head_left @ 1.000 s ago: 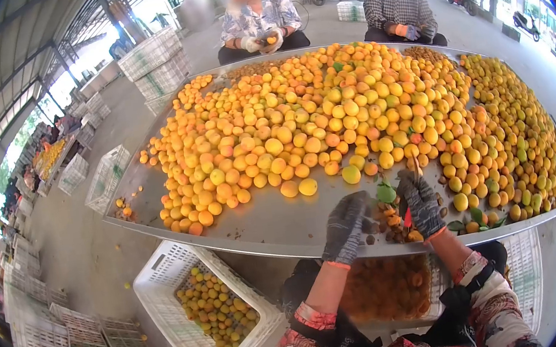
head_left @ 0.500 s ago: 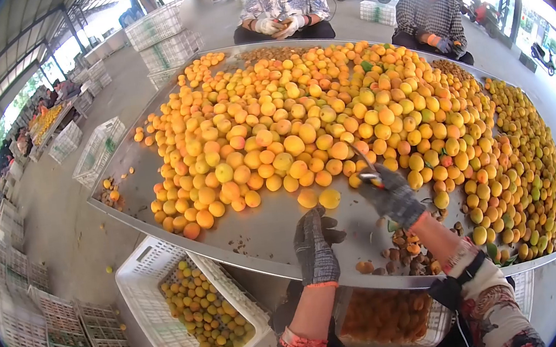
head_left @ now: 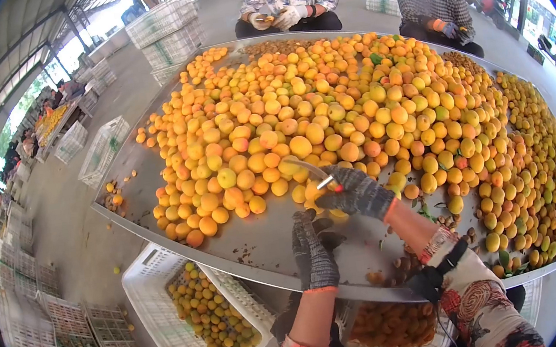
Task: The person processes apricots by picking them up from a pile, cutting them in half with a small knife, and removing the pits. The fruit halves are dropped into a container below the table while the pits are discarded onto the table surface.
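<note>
A large heap of apricots (head_left: 264,116) covers the metal table (head_left: 266,244). My right hand (head_left: 357,193), in a grey glove, is closed around a curved knife (head_left: 312,173) with a bright metal collar and a red patch. Its blade points left over the front of the heap, and the fingertips are beside the nearest apricots. Just in front, my left hand (head_left: 313,252), also gloved, is upright over the table edge, thumb apart from the fingers, with nothing visible in it. Pits and scraps (head_left: 408,268) lie near my right forearm.
A white crate (head_left: 162,305) with apricots stands on the floor at left, and another container (head_left: 394,326) of orange pieces sits below the table edge. Two people (head_left: 289,6) work across the table. Stacked crates (head_left: 167,31) stand behind at left. Smaller greenish fruit (head_left: 541,169) lies at right.
My right hand has moved left with the knife, toward the apricots at the front of the heap and nearer my left hand. My left hand has barely moved. The view has shifted slightly.
</note>
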`<state>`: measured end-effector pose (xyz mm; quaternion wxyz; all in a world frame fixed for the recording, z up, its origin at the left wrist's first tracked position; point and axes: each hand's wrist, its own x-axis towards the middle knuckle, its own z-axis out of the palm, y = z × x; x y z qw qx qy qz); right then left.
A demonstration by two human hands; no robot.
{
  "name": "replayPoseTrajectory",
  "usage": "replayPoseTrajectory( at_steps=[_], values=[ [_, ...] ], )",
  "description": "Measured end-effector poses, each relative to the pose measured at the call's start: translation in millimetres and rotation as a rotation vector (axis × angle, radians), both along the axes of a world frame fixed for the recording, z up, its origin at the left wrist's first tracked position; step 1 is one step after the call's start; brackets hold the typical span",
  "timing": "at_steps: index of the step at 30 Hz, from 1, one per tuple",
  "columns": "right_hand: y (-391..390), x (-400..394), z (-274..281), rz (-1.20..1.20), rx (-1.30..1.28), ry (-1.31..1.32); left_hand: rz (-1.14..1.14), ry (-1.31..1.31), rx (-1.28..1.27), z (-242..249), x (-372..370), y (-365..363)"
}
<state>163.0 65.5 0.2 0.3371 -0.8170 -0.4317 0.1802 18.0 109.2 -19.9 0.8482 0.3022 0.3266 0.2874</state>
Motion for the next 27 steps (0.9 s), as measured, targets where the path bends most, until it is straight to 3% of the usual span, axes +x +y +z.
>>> replayPoseTrajectory(
  at_steps=[2, 4, 8, 10, 11, 12, 14, 15, 16, 18, 19, 22, 27],
  values=[
    [-27.7, -6.9, 9.6, 0.17, 0.208, -0.039, -0.06, 0.002, -0.059, 2.1, 3.4, -2.4],
    [-50.5, -21.1, 29.1, 0.137, 0.155, 0.025, -0.123, 0.0, -0.115, 4.9, 5.0, -8.1],
    [-84.4, -27.4, 40.7, 0.246, 0.278, -0.25, -0.311, -0.137, -0.08, 9.8, 5.3, -25.3],
    [-96.7, -36.7, 48.7, -0.022, 0.355, 0.012, -0.353, -0.187, -0.045, 12.0, 8.5, -31.0],
    [-106.6, -29.5, 29.1, -0.053, 0.448, 0.285, -0.324, -0.278, -0.037, 9.5, 11.8, -34.9],
    [-122.3, -32.1, 14.7, -0.058, 0.453, 0.283, -0.295, -0.369, -0.031, 8.0, 13.2, -38.5],
    [-145.0, -54.5, 33.1, -0.122, 0.483, -0.435, -0.314, -0.419, -0.038, 9.1, 13.3, -43.1],
    [-150.4, -66.8, 36.7, -0.229, 0.552, 0.311, -0.325, -0.47, -0.052, 10.0, 14.3, -45.7],
    [-153.9, -75.5, 31.9, -0.239, 0.558, 0.305, -0.337, -0.472, -0.051, 11.6, 16.1, -48.9],
    [-158.3, -89.2, 24.3, -0.187, 0.428, -0.243, -0.328, -0.502, -0.115, 14.8, 18.1, -56.4],
    [-153.6, -96.4, 31.2, -0.249, 0.541, -0.028, -0.335, -0.503, -0.116, 16.0, 17.9, -59.1],
    [-146.8, -100.9, 40.5, -0.244, 0.509, -0.198, -0.358, -0.533, -0.042, 19.6, 16.6, -65.4],
    [-138.7, -107.0, 42.1, -0.32, 0.492, -0.139, -0.395, -0.47, -0.043, 17.6, 15.8, -66.7]
  ],
)
